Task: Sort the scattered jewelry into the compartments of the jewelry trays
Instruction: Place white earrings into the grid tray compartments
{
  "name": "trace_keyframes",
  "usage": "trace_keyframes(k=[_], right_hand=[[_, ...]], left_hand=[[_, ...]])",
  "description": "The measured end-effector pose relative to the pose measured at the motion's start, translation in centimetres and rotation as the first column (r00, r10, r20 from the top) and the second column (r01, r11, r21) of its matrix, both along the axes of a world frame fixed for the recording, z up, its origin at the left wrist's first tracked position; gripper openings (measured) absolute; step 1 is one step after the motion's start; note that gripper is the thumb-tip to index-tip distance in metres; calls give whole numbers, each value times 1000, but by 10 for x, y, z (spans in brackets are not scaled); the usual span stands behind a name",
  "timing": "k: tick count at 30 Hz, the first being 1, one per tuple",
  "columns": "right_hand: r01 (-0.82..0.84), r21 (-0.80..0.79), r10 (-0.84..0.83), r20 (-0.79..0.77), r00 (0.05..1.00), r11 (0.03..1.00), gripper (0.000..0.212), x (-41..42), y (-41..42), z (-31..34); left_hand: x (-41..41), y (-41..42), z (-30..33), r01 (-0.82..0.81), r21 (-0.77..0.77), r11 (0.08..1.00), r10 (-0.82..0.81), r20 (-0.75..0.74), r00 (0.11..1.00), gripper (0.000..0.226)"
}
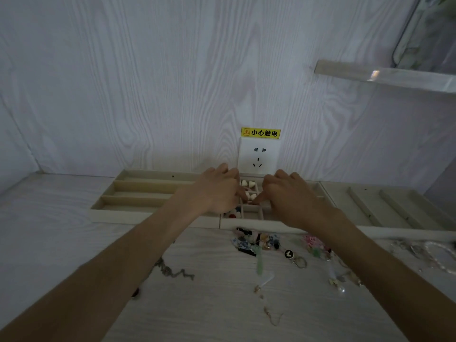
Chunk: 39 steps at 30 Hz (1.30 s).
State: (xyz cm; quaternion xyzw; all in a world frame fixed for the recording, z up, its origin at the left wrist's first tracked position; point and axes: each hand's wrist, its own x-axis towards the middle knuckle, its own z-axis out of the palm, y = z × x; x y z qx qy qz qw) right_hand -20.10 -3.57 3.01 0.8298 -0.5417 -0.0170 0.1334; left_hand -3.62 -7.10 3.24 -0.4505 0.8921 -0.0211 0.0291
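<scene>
Your jewelry lies in a loose heap on the tabletop just in front of the trays: blue-and-white beads, a pink flower piece, a black disc on a ring, a pale green pendant and thin chains. The beige trays stand in a row along the tabletop's back edge, against the wall. The left one has long slots, the middle one small square cells holding white heart shapes and red and blue bits. Your left hand and right hand meet over those cells, fingers curled; whether they pinch anything, you cannot tell. The tabletop is pale wood grain, with open room toward its front edge.
</scene>
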Motion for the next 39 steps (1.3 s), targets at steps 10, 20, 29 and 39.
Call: trace_keyframes(k=[10, 20, 29, 39], right_hand=[[109, 182, -160, 292, 943, 977, 37, 2, -10, 0], [84, -51, -77, 124, 989, 995, 62, -4, 0, -23], [133, -117, -98, 263, 960, 984, 50, 1, 7, -42], [156, -96, -103, 415, 904, 983, 24, 2, -14, -18]], left_hand=[[-4, 1, 1, -57, -18, 998, 55, -115, 992, 39], [-2, 6, -6, -61, -10, 998, 60, -57, 997, 46], [-7, 10, -4, -47, -67, 997, 45, -36, 998, 42], [-2, 9, -5, -81, 6, 997, 81, -45, 996, 45]])
